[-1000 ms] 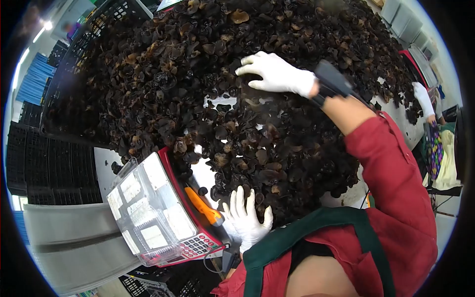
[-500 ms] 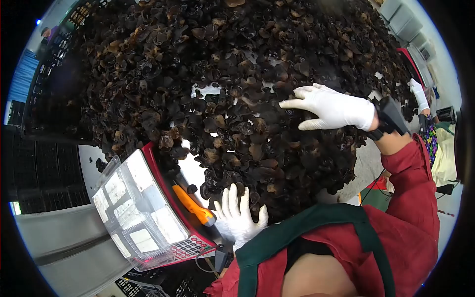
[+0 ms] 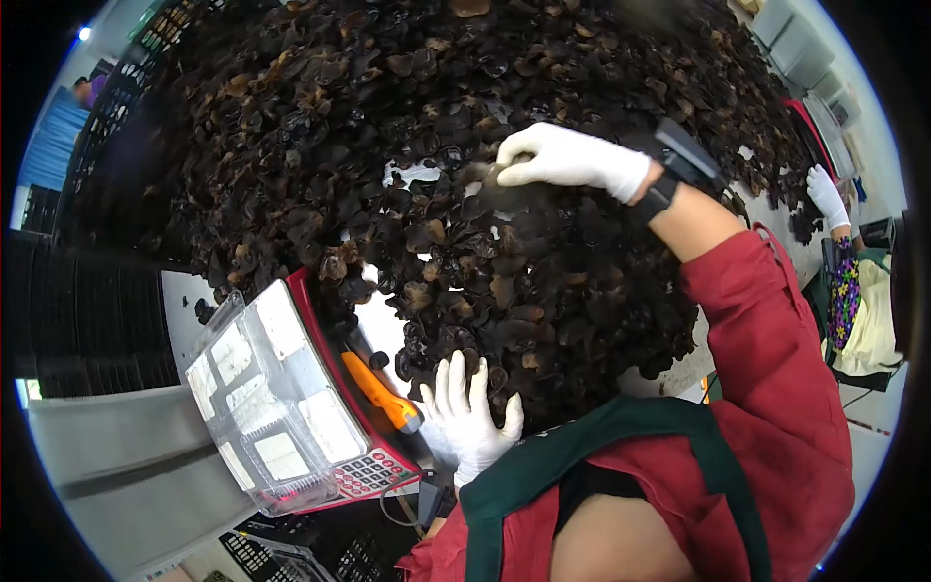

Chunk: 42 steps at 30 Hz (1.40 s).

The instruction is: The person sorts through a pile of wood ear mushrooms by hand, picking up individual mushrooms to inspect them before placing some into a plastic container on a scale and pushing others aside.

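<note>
A broad heap of dark dried wood ear mushrooms [image 3: 572,291] covers the table. Over its middle is my right hand [image 3: 567,160], white-gloved, with thumb and fingers pinched on a wood ear mushroom [image 3: 492,180] that is slightly blurred. My left hand [image 3: 470,417], also gloved, lies flat with fingers spread at the heap's near edge, touching the pieces there. Just left of it rests an orange tool with a grey end [image 3: 380,392]. Beside that stands a red electronic scale [image 3: 325,335] with a keypad, and clear plastic boxes [image 3: 267,407] sit on it.
At the right, a co-worker's gloved hand [image 3: 827,199] is by the heap's edge, near another red-edged scale [image 3: 813,141]. Black crates [image 3: 97,330] are stacked at the left. Another person [image 3: 85,92] is at the far left.
My right hand has moved left and away from me across the heap, and its spread fingers have closed on a wood ear mushroom. My left hand stays in place.
</note>
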Each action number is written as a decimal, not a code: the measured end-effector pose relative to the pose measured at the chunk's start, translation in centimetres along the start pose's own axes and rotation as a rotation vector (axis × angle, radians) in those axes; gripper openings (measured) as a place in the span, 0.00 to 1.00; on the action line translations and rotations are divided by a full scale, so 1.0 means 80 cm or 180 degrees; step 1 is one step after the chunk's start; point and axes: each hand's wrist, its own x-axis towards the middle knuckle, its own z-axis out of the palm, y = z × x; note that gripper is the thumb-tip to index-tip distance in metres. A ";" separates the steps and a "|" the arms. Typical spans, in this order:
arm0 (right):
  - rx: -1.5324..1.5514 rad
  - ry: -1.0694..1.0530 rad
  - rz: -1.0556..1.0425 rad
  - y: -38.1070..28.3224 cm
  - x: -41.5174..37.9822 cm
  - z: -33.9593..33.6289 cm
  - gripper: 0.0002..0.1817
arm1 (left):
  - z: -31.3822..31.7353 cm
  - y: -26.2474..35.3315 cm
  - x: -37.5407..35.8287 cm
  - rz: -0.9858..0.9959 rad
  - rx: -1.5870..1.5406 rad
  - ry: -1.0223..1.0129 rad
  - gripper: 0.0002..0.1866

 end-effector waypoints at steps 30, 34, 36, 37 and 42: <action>-0.1371 -0.0856 -0.0883 -0.008 -0.037 0.015 0.35 | -0.088 0.046 0.212 -0.0134 -0.0014 0.0913 0.13; -0.1206 -0.0650 -0.1600 -0.019 -0.084 0.017 0.30 | -0.043 0.004 0.295 -0.0220 0.0454 0.0927 0.18; -0.1091 -0.0712 -0.1742 -0.030 -0.112 0.019 0.29 | -0.018 -0.038 0.321 -0.0469 0.0735 0.0553 0.23; -0.1026 -0.0827 -0.1717 -0.033 -0.125 0.020 0.28 | -0.007 -0.056 0.324 -0.0571 0.0895 0.0375 0.24; -0.0194 -0.1971 -0.1781 -0.032 -0.126 -0.029 0.16 | 0.025 -0.079 0.305 -0.0518 0.0912 0.0257 0.26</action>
